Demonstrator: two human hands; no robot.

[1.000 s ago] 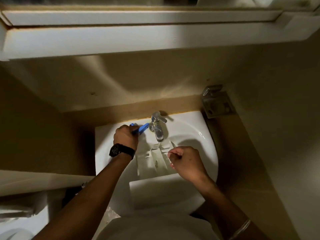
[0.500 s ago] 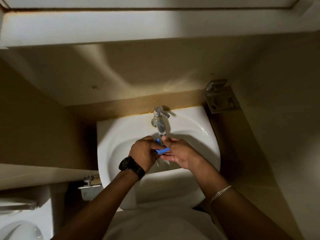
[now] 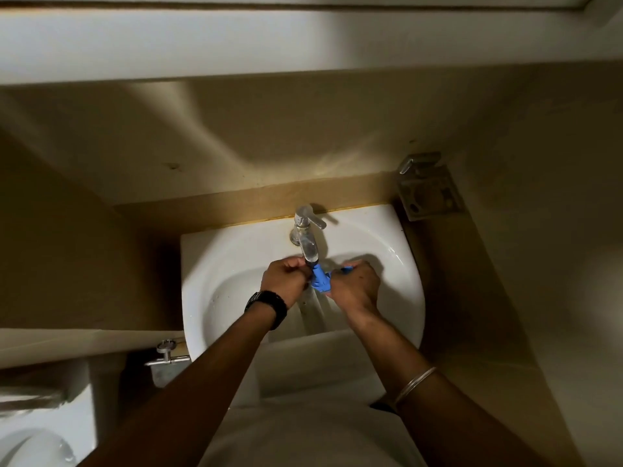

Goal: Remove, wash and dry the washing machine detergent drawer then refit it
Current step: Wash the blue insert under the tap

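Note:
Over a white wash basin [image 3: 202, 264], my left hand [image 3: 285, 279] and my right hand [image 3: 354, 284] both grip a small blue plastic insert [image 3: 320, 281] of the detergent drawer, directly under the spout of the chrome tap [image 3: 305, 237]. The white detergent drawer [image 3: 313, 345] lies in the basin below my hands, mostly hidden by my forearms, its front panel toward me. My left wrist carries a black watch and my right forearm a metal bangle. Whether water runs from the tap is unclear.
A metal soap holder [image 3: 429, 193] is fixed to the wall at the basin's back right. A chrome angle valve [image 3: 167, 355] sits below the basin's left side. A toilet [image 3: 37, 446] fills the lower left corner. A white ledge [image 3: 303, 45] runs overhead.
One second ago my left hand held the blue insert left of the tap and my right hand rested on the drawer. Both hands have come together on the insert under the spout.

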